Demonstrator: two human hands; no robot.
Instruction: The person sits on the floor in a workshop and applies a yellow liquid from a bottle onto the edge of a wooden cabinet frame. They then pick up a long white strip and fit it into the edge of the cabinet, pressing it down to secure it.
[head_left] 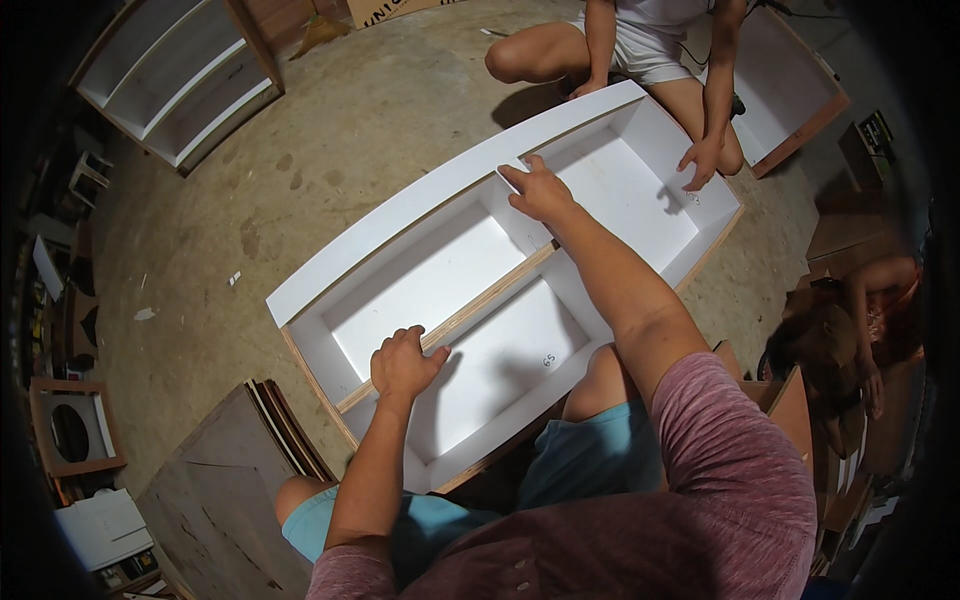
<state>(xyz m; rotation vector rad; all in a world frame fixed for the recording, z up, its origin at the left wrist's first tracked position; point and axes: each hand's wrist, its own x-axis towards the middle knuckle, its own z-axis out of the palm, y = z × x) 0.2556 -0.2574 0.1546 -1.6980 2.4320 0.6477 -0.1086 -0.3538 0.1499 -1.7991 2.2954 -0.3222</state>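
A white cabinet carcass (455, 325) with bare wood edges lies on its back in front of me, split into compartments by dividers. My left hand (404, 364) is curled over the long middle divider (490, 298) near its left end. With thumb and fingers apart, my right hand (541, 191) straddles the top of the short cross divider (515, 222), beside the wide white panel (420, 192) along the far side. The fingertips of both hands are partly hidden. Pencil-like marks show on the white inner board of the near compartment.
A person (655, 50) squats at the far right end, one hand (703, 160) over the cabinet's end compartment. Another white cabinet (175, 85) stands far left. Stacked boards (235, 490) lie near left. A second person's arm (868, 340) shows at right, by wood panels.
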